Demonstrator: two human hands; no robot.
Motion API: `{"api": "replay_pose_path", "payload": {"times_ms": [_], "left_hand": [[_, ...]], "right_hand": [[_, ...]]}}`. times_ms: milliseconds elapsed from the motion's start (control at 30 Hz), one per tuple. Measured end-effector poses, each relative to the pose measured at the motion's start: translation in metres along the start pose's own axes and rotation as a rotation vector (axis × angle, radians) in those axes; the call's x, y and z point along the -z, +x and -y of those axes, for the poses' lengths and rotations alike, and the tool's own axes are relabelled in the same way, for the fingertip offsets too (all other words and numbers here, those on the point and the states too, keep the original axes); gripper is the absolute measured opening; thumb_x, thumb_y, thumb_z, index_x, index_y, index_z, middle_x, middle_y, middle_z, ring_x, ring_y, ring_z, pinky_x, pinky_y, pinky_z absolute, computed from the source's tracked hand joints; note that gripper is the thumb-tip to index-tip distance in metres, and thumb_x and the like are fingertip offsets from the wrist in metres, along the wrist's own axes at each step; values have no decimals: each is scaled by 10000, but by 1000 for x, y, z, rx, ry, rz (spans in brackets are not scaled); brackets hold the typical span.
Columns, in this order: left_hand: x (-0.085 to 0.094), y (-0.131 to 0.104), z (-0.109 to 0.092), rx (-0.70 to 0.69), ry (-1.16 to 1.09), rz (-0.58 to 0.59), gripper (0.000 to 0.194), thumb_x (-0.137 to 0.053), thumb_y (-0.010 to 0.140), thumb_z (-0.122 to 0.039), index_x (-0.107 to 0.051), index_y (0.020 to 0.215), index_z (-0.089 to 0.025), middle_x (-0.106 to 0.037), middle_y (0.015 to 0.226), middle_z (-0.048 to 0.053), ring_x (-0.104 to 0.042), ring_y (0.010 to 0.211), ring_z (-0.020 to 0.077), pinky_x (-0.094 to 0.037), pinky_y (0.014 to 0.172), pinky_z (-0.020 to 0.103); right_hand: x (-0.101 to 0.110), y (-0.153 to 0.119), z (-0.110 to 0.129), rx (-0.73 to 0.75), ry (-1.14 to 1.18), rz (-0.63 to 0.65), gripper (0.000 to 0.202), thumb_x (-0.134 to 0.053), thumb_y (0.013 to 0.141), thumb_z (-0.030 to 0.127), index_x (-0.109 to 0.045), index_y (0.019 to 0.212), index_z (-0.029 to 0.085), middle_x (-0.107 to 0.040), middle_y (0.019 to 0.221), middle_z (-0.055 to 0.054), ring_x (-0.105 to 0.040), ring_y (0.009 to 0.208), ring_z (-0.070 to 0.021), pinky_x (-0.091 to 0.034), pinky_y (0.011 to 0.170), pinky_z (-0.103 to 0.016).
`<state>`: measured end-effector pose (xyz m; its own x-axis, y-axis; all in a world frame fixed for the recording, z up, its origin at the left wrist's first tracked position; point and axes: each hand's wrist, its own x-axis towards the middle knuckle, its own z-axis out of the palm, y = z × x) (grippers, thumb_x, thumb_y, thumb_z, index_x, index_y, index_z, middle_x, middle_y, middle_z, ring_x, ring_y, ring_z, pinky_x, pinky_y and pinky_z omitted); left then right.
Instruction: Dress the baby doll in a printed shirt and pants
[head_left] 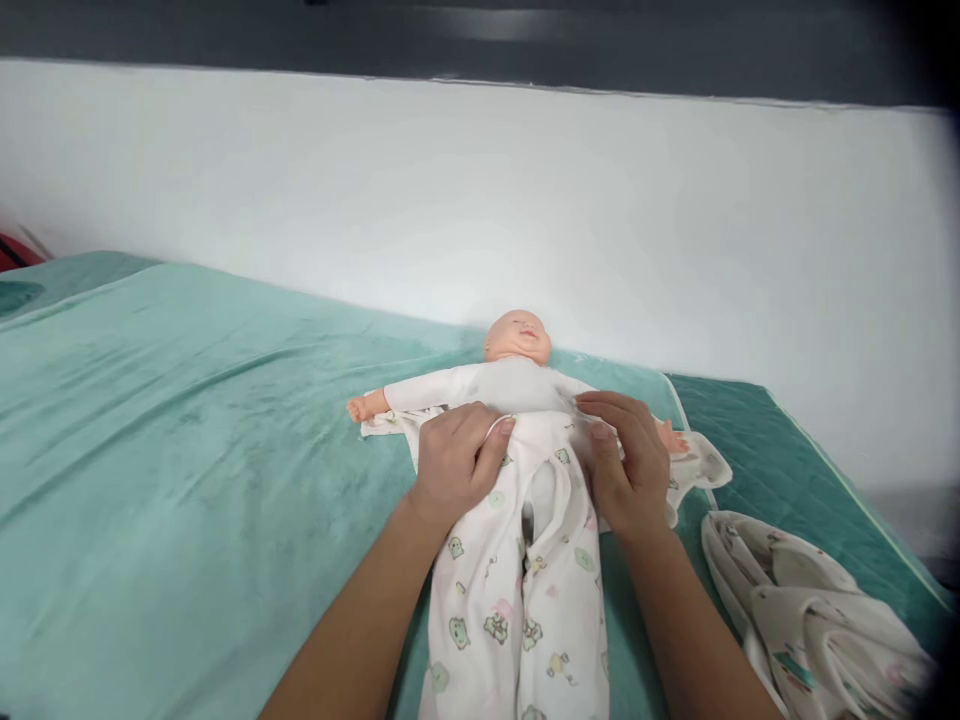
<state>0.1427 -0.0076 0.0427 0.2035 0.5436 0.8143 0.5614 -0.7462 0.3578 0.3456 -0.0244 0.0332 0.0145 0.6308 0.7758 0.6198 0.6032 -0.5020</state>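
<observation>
A doll [510, 340] lies on its back at the centre of the frame, on a pale green sheet [187, 480]. Its long axis runs nearly straight up the picture: the head points to the upper edge, close to the white wall [450, 190], and the legs run down to the bottom edge. The arms spread crosswise, one to the left of centre, the other to the right.

It wears a white top [510, 385] and printed trousers [487, 560], whose crotch has a slit. The left hand [456, 465], left of centre, pinches the waistband between thumb and curled fingers. The right hand [634, 465], right of centre, is at the other side of the waist with fingers bent; it is blurred there, so I cannot tell whether it grips the cloth.

A printed garment [701, 462] lies beneath the doll, its sleeves showing under both arms. A crumpled printed cloth [810, 620] sits at lower right, beside a darker green quilted surface [727, 410].
</observation>
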Motion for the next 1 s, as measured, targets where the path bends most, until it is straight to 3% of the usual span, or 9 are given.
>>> {"api": "replay_pose_path", "payload": {"times_ms": [167,400,467,533,633,733,833,933,1000], "left_hand": [[1,0,-1,16,-13,-18,328,-461,976,-182,-412,651,-199,-390,569,-30,-362,532,105,-292,535,283],[0,0,0,39,-4,-28,314,-466,980,-188,-451,667,-192,-384,573,-34,-367,537,102,-293,544,280],[0,0,0,53,-3,-27,324,-462,985,-200,-447,662,-193,-389,572,-33,-373,536,101,-296,547,277],[0,0,0,68,-2,-24,335,-460,989,-214,-442,655,-194,-396,572,-32,-382,538,102,-300,553,276],[0,0,0,77,-2,-23,347,-464,989,-220,-426,645,-194,-400,569,-31,-394,537,103,-302,558,276],[1,1,-1,74,-5,-30,347,-470,986,-204,-409,645,-195,-391,564,-34,-383,528,101,-298,554,275],[1,2,-2,80,0,-39,347,-474,986,-207,-407,646,-198,-389,562,-34,-377,525,101,-300,548,274],[1,1,-2,92,1,-42,354,-476,991,-228,-413,643,-198,-396,563,-30,-391,537,103,-309,553,278],[1,1,-1,103,-6,-40,353,-479,991,-231,-422,644,-197,-401,569,-28,-394,543,103,-314,556,282]], "right_hand": [[4,2,-3,83,-60,61,263,-485,963,187,-647,1157,258,-630,1321,-47,-469,1354,-285,-391,1107,-559],[2,1,1,74,-48,9,229,-528,946,182,-661,1116,261,-663,1266,-50,-562,1255,-270,-416,1098,-549],[1,2,3,-35,-11,-53,189,-541,950,224,-667,1088,249,-686,1194,-63,-625,1140,-258,-478,1028,-509],[1,3,2,-225,44,-166,177,-551,946,277,-664,1075,233,-692,1113,-66,-671,933,-219,-549,860,-427],[7,6,-12,-471,127,-343,224,-562,895,281,-639,1095,218,-678,1109,-58,-622,694,-140,-526,654,-318],[20,7,-36,-638,126,-278,333,-535,781,200,-664,1088,207,-693,1088,-62,-612,676,-146,-513,666,-335],[32,7,-54,-735,15,-87,447,-509,706,167,-702,1103,235,-697,1109,-71,-651,853,-227,-513,771,-415],[33,9,-48,-620,-68,-39,370,-561,766,209,-692,1106,276,-596,1353,-51,-563,1200,-295,-468,966,-503],[28,12,-31,-512,-46,-9,290,-595,854,302,-669,1134,286,-544,1423,-40,-488,1314,-290,-426,1052,-518]]}}
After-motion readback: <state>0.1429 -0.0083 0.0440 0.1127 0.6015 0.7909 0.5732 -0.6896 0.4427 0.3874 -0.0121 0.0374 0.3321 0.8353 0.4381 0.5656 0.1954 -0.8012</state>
